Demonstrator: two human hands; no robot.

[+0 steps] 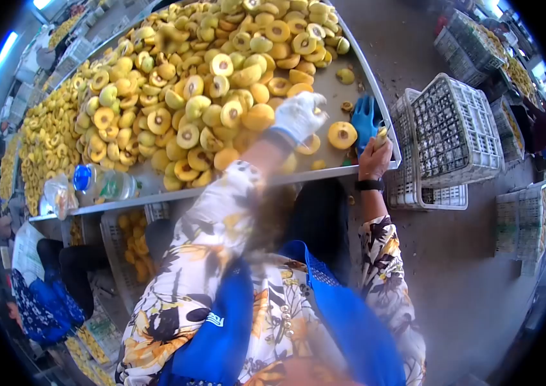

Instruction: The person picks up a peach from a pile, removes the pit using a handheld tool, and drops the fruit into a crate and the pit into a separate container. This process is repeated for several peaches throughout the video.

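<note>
Halved yellow peaches [186,136] lie in a large heap on the metal table [383,116]. My left hand [300,117], in a white glove, is over the heap's right edge with its fingers curled. A hint of yellow shows at its fingertips, too small to name. At the table's near right corner my bare right hand [374,157] is closed around a small yellowish thing [382,134] that I cannot make out. A blue glove [364,120] lies just beyond that hand. Between my hands rests a single peach half [342,135], cut face up.
White plastic crates [459,132] are stacked right of the table, with another crate stack [522,225] farther right. A clear bottle with a blue cap [102,182] lies at the table's left front, beside a plastic bag [60,195]. A person in blue patterned clothing [44,305] sits at left.
</note>
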